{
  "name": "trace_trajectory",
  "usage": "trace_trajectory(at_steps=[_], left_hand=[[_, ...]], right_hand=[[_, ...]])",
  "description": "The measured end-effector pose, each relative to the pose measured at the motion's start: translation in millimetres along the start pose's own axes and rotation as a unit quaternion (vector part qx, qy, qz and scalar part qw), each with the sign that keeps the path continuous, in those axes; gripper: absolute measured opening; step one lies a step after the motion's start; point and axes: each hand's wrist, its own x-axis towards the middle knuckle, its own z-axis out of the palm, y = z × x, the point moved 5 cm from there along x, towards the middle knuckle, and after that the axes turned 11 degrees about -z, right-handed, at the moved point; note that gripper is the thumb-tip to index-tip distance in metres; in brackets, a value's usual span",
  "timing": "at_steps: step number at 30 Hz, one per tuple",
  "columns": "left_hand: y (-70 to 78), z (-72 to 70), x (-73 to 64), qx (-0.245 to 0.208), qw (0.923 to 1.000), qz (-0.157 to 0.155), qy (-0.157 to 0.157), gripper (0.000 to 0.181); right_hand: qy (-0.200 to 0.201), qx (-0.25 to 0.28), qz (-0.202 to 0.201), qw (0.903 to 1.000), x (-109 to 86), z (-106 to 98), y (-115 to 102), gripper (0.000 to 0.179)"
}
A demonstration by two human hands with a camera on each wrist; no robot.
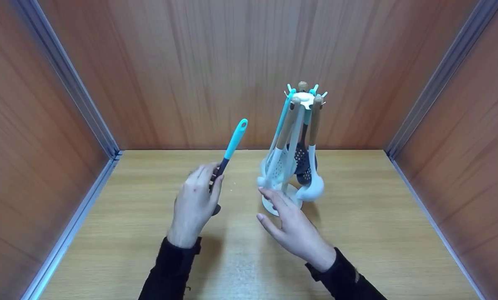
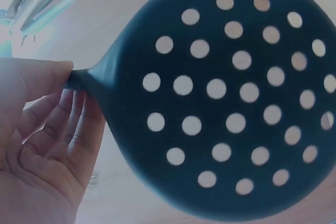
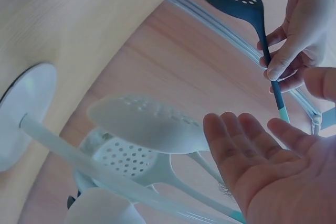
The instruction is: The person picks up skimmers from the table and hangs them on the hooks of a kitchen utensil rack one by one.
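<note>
My left hand (image 1: 194, 198) pinches a black skimmer (image 2: 126, 103) by its shaft, between thumb and fingers. The skimmer's turquoise handle (image 1: 235, 139) points up and away, and its round perforated head hangs below the hand, mostly hidden by it in the head view. My right hand (image 1: 290, 227) holds nothing, its fingers extended and the thumb spread apart. Its fingertips are right by the low end of a white utensil stand (image 1: 269, 206), overlapping the hanging utensils in the head view. A pale perforated utensil (image 3: 157, 135) hangs close to those fingers in the right wrist view.
The stand carries several utensils, including a white ladle (image 1: 313, 189) with a wooden handle and a black perforated one (image 1: 302, 156). Wooden panels (image 1: 249, 62) with metal-edged corners enclose the light wooden table (image 1: 140, 200) at the back and both sides.
</note>
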Motion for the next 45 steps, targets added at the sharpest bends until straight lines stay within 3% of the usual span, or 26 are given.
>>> trace_trajectory(at_steps=[11,25,34,45], left_hand=[[20.8,3.4,-7.6,-0.015,0.9993,0.021,-0.029,0.032],[45.7,11.3,-20.9,-0.030,0.9964,0.054,-0.059,0.033],[58.4,20.0,-28.4,-0.040,0.9917,0.094,-0.079,0.032],[65.5,28.8,-33.0,-0.065,0.9867,0.106,-0.105,0.025]], right_hand=[[0.029,0.083,0.013,0.9960,6.2,-7.9,1.4,0.058],[0.071,0.125,0.040,0.9888,10.9,-19.7,1.6,0.049],[0.108,0.120,0.040,0.9861,14.9,-24.9,-4.0,0.039],[0.141,0.105,0.027,0.9840,14.1,-29.7,-7.1,0.029]])
